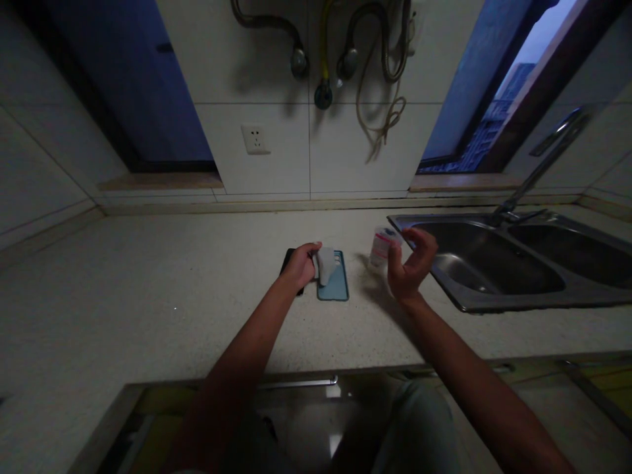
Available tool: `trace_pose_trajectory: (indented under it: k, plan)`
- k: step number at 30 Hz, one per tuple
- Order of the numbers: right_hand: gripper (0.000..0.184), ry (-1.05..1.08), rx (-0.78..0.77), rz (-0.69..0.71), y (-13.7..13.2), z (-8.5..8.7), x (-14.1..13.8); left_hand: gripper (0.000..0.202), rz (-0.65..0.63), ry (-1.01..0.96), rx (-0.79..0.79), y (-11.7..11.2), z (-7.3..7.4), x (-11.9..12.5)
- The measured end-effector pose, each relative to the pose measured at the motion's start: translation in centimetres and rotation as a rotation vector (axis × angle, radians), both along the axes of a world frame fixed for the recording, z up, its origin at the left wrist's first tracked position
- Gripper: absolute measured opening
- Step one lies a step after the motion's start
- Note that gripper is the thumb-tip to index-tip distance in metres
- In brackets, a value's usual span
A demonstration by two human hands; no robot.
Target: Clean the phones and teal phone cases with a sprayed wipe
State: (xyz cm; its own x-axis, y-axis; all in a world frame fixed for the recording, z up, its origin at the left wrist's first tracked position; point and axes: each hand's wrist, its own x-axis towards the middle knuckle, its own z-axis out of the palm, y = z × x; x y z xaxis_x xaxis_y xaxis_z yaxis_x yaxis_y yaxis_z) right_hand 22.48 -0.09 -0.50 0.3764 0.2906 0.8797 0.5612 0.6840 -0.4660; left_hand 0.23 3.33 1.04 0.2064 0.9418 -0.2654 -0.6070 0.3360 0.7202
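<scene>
My left hand (300, 264) is closed on a small white cloth or wipe (325, 264) that rests on a teal phone case (334, 284) lying flat on the counter. A dark phone (287, 261) lies partly hidden under that hand. My right hand (411, 265) hovers just right of a small clear bottle with a pink label (380, 248), which stands upright on the counter. Its fingers are curved and apart, near the bottle's top; whether they touch it is unclear.
A pale speckled counter (172, 296) runs to the tiled wall. A steel double sink (498, 270) with a tap (538, 168) sits at right. A wall socket (255, 139) and hanging hoses (345, 59) are behind. Windows flank both sides.
</scene>
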Motion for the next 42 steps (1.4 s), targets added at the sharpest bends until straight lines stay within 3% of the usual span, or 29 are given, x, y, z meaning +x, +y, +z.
trace_pose_trajectory:
  k: [3, 5, 7, 11, 15, 18, 23, 25, 29, 33, 38, 40, 42]
  plan:
    - [0.017, -0.302, -0.008, 0.261, -1.2, -0.3, -1.7, 0.015, 0.043, 0.050, 0.040, 0.1, -0.5, 0.1]
    - [0.019, -0.462, -0.125, 0.451, -1.8, -0.7, -3.2, 0.014, 0.049, 0.082, 0.072, 0.1, -0.7, 0.2]
    - [0.028, -0.465, -0.319, 0.522, -2.1, -1.3, -4.4, 0.013, 0.027, 0.096, 0.104, -0.1, -0.7, 0.4]
    - [0.054, -0.277, -0.625, 0.485, -1.9, -2.2, -5.3, 0.015, -0.081, 0.097, 0.148, -1.0, 0.0, 0.7]
    - [0.047, -0.117, -0.747, 0.591, -1.5, -2.1, -5.0, 0.026, -0.154, 0.120, 0.201, -1.5, 0.6, 0.8]
    - [0.035, 0.080, -0.793, 0.580, -1.3, -1.4, -4.8, 0.030, -0.087, 0.295, 0.252, -1.4, 0.5, 0.7]
    - [0.034, 0.359, -0.856, 0.598, -1.0, -0.1, -4.5, 0.011, 0.150, 0.835, 0.501, -1.7, -0.4, 0.3]
    - [0.034, 0.410, -0.898, 0.633, -1.0, 0.0, -4.4, 0.019, 0.197, 0.950, 0.552, -2.2, -0.7, 0.2]
    - [0.033, 0.440, -0.950, 0.685, -0.8, -0.3, -4.3, 0.034, 0.149, 0.955, 0.470, -2.8, -1.2, 0.2]
    - [0.032, 0.472, -0.969, 0.744, -0.6, -0.9, -4.5, 0.036, 0.154, 0.877, 0.411, -2.5, -1.6, 0.2]
    - [0.034, 0.487, -1.001, 0.792, -0.5, -1.6, -4.8, 0.031, 0.187, 1.169, 0.473, -1.6, -1.4, -0.3]
    - [0.037, 0.508, -1.019, 0.810, -0.5, -1.7, -5.0, 0.021, 0.122, 1.171, 0.443, -1.2, -1.0, -0.6]
    - [0.039, 0.527, -1.024, 0.824, -0.5, -1.6, -5.0, 0.009, -0.057, 1.017, 0.339, -1.0, -0.7, -0.8]
